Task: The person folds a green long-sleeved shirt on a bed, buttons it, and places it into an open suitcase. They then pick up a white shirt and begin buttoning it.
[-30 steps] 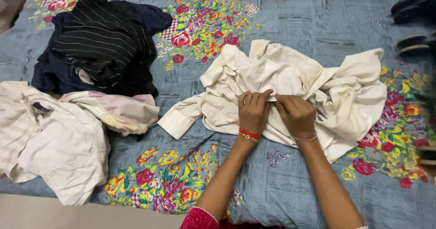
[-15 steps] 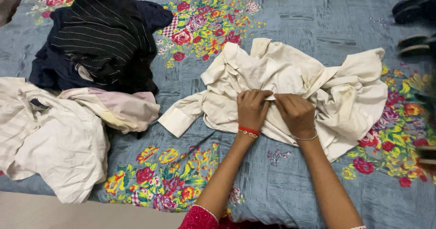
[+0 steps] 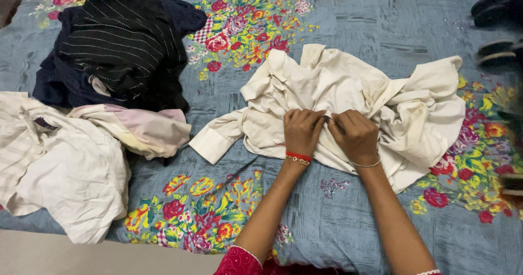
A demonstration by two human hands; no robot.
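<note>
Cream shirt (image 3: 348, 98) lying crumpled on the bedspread (image 3: 338, 13), spread wide, one cuffed sleeve trailing off toward the pale clothes at its far left side. Collar end bunched at the top of the shirt, folds piled up toward its right edge.

Left hand (image 3: 302, 133) resting on the middle of the shirt, fingers curled tight and pinching a bit of the cloth. Right hand (image 3: 357, 136) just beside it, almost touching at the fingertips, fingers likewise bent shut on the same fold of the shirt. Exactly what small part of the shirt sits between the fingertips: cannot tell, hidden by the knuckles. Red thread and bead bracelet (image 3: 298, 158) at the left wrist, thin silver bangle (image 3: 366, 164) at the right wrist, both at the near edge of the shirt. Forearms reaching in from below the shirt, red sleeve (image 3: 238, 263) at the left elbow.

Left of the shirt, well apart from it, a heap of pale striped and pinkish clothes (image 3: 71, 155). Beyond that heap, up and left of the shirt, a dark pile with a black white-stitched garment (image 3: 122, 40) on top. Bedspread grey-blue under the shirt, with bright flower patches above it, below it and to its right. Dark sandals (image 3: 496, 29) at the far upper right of the shirt, blurred.
</note>
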